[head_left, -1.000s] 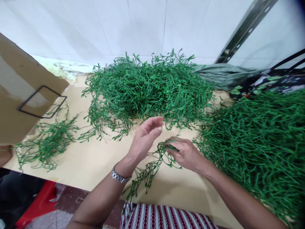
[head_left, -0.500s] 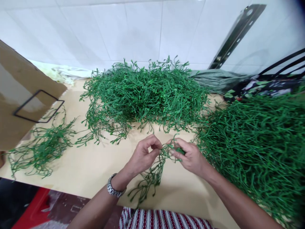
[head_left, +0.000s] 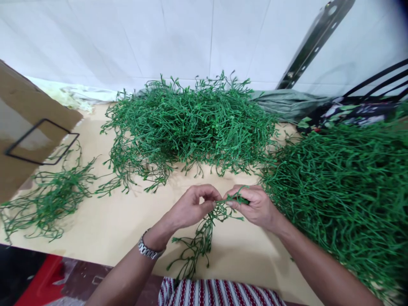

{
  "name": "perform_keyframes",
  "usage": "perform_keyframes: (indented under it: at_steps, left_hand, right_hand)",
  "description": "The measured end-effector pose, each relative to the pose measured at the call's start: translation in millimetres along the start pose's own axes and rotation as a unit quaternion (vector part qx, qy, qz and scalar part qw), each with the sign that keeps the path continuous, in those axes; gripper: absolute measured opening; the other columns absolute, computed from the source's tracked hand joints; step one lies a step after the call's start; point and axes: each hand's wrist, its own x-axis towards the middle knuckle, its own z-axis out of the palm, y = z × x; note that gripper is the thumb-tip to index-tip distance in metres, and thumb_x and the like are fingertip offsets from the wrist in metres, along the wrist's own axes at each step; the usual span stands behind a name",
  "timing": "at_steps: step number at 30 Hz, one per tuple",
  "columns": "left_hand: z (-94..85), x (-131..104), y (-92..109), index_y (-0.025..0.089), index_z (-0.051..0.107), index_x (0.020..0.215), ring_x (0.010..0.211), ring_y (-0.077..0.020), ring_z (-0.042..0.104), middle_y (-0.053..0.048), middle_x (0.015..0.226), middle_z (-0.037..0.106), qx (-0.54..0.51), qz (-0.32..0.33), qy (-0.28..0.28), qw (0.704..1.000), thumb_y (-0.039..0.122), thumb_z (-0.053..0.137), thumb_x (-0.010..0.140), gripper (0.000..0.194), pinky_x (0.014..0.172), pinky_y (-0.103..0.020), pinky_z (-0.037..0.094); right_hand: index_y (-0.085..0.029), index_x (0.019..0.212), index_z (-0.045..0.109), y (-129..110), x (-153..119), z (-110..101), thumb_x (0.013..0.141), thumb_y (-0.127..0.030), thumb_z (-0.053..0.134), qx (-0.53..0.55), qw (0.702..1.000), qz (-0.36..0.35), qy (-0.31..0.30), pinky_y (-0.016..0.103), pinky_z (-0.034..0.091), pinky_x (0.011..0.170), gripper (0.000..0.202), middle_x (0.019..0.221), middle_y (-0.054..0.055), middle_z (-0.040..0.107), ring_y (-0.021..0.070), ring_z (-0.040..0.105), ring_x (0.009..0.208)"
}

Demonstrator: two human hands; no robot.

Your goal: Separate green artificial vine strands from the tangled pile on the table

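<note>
My left hand (head_left: 195, 205), with a metal watch on its wrist, pinches a thin green plastic stem sprig (head_left: 204, 238) between thumb and forefinger. The sprig's branching stems hang down toward the striped cloth on my lap. Close beside it, my right hand (head_left: 251, 206) is closed on more green stems, pinching at the same spot with thumb and forefinger; some stem ends stick out over its fingers. The fingertips of both hands almost meet. Beyond them lies a large heap of green stems (head_left: 191, 123), and to the right a second dense heap (head_left: 344, 191).
A small loose bunch of stems (head_left: 54, 199) lies on the left of the pale table (head_left: 127, 225). A cardboard box (head_left: 28, 110) with a black wire frame (head_left: 41, 161) stands at far left. Behind are a tiled wall, a metal bracket (head_left: 315, 42) and dark floral cloth (head_left: 350, 114).
My fingertips have come closer together, and the right thumb and forefinger now pinch the stems next to the left hand. The camera view has shifted slightly.
</note>
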Motion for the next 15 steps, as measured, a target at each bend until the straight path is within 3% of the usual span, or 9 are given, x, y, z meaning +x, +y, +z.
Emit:
perform_keyframes:
  at_steps: [3, 6, 8, 11, 13, 15]
  left_hand:
    - [-1.6, -4, 1, 0.013, 0.064, 0.066, 0.063, -0.0119, 0.047, -0.001, 0.063, 0.050, 0.010, 0.070, 0.055, 0.996, 0.010, 0.053, 0.071, 0.012, 0.061, -0.026, 0.036]
    - [-2.4, -6, 0, 0.015, 0.067, 0.069, 0.071, -0.0141, 0.050, -0.004, 0.070, 0.056, -0.032, 0.124, 0.082, 0.988, 0.011, 0.057, 0.073, 0.011, 0.065, -0.027, 0.038]
    - [-1.7, -5, -3, 0.016, 0.067, 0.069, 0.070, -0.0131, 0.050, -0.004, 0.071, 0.057, -0.101, 0.132, 0.088, 0.982, 0.013, 0.059, 0.073, 0.008, 0.064, -0.026, 0.038]
    - [-0.3, -2, -10, 0.015, 0.065, 0.068, 0.063, -0.0104, 0.047, -0.002, 0.065, 0.054, -0.178, 0.100, 0.115, 0.972, 0.019, 0.064, 0.071, 0.006, 0.059, -0.023, 0.036]
    - [-0.1, 0, -13, 0.013, 0.064, 0.067, 0.058, -0.0089, 0.044, -0.001, 0.062, 0.053, -0.198, 0.055, 0.137, 0.969, 0.024, 0.067, 0.068, 0.011, 0.054, -0.022, 0.034]
    - [-0.3, 2, -14, 0.013, 0.063, 0.067, 0.054, -0.0074, 0.041, 0.001, 0.059, 0.052, -0.212, 0.016, 0.154, 0.965, 0.026, 0.069, 0.065, 0.015, 0.051, -0.021, 0.032]
  right_hand:
    - [-0.015, 0.073, 0.059, -1, 0, -1, 0.081, -0.024, 0.054, 0.004, 0.998, 0.054, 0.020, 0.019, 0.037, 0.050, 0.013, 0.060, 0.000, 0.057, 0.0080, 0.048, 0.051]
    - [-0.015, 0.067, 0.054, -1, 3, 2, 0.079, -0.027, 0.051, 0.034, 0.979, 0.194, 0.044, 0.019, 0.032, 0.046, 0.017, 0.054, -0.004, 0.045, 0.0075, 0.039, 0.048]
    - [-0.016, 0.062, 0.050, 1, 5, 8, 0.077, -0.032, 0.052, 0.082, 0.962, 0.261, 0.013, 0.019, 0.028, 0.044, 0.022, 0.051, -0.005, 0.039, 0.0072, 0.035, 0.047]
    - [-0.015, 0.061, 0.051, 6, 5, 11, 0.076, -0.034, 0.055, 0.125, 0.955, 0.264, -0.045, 0.019, 0.031, 0.046, 0.024, 0.054, -0.003, 0.044, 0.0087, 0.041, 0.051]
    - [-0.015, 0.072, 0.059, 9, 3, 3, 0.077, -0.032, 0.054, 0.100, 0.962, 0.255, -0.009, 0.021, 0.037, 0.052, 0.018, 0.064, -0.001, 0.054, 0.0111, 0.049, 0.059]
    - [-0.018, 0.084, 0.062, 8, 1, -11, 0.080, -0.032, 0.053, 0.049, 0.958, 0.265, 0.103, 0.022, 0.039, 0.054, 0.018, 0.068, 0.000, 0.058, 0.0115, 0.051, 0.060]
